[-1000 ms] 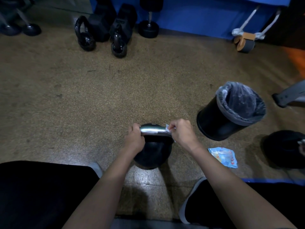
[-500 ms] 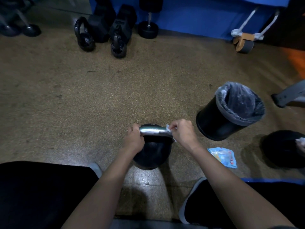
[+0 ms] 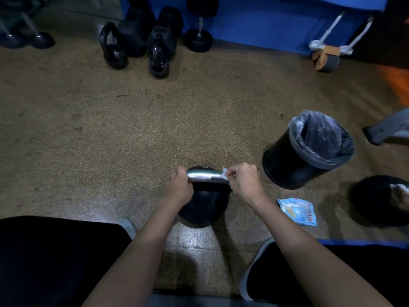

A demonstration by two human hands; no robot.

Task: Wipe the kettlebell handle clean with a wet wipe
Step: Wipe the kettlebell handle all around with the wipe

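**Both hands on the kettlebell handle, wipe at its right end**

The black kettlebell (image 3: pixel 203 207) stands on the speckled floor (image 3: pixel 132 140), directly in front of the person's knees. Its silver handle (image 3: pixel 203 176) runs left to right across the top. At the handle's right end a white wet wipe (image 3: pixel 225 175) is wrapped against the metal, with a corner sticking up. The right hand (image 3: pixel 244 181) pinches the wipe there, fingers curled around it and the handle. The left hand (image 3: pixel 180 188) grips the handle's left end, fingers curled over the bar.

Just right of the kettlebell, near the right forearm, a light-blue wipe packet (image 3: pixel 297 211) lies flat on the floor. Beyond the packet, to the kettlebell's right and a little farther away, a black bin (image 3: pixel 287 171) with a clear liner stands tilted. Farther right is another dark round weight (image 3: pixel 376 202). Well beyond the kettlebell, by a blue wall, sit two small kettlebells (image 3: pixel 114 49) and a dumbbell (image 3: pixel 199 38).
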